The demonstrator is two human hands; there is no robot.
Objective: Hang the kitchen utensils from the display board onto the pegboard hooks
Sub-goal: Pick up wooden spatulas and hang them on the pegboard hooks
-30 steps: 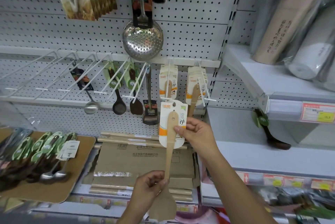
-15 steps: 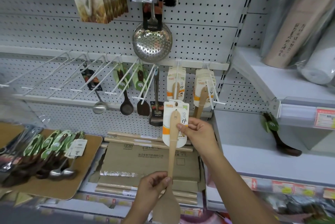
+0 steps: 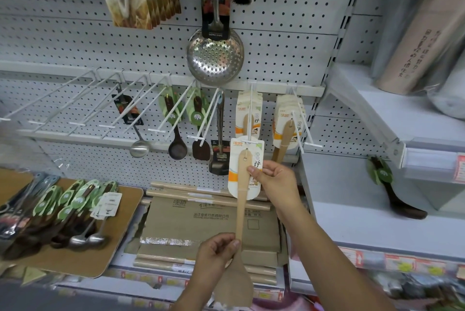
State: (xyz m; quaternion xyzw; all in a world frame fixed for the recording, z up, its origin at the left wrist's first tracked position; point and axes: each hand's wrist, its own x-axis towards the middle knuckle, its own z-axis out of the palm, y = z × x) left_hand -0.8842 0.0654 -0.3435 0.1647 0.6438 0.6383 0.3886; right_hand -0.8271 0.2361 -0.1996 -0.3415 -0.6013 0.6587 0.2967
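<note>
A wooden spatula with a white-and-orange card on its handle stands upright in front of the pegboard. My right hand pinches the handle and card near the top. My left hand pinches the handle low down, just above the blade. The card's top edge sits at the tip of a white hook that carries another carded spatula. A brown display board at the lower left holds several carded spoons and ladles.
Several bare white hooks jut out at the left. Ladles, dark spoons and a turner hang mid-row, a steel skimmer above. Flat cardboard boxes lie below. A dark spoon rests on the right shelf.
Both hands have lifted the spatula slightly, bringing the card's top up to the hook tip. The camera has shifted left and nearer, so the shelving appears further right.
</note>
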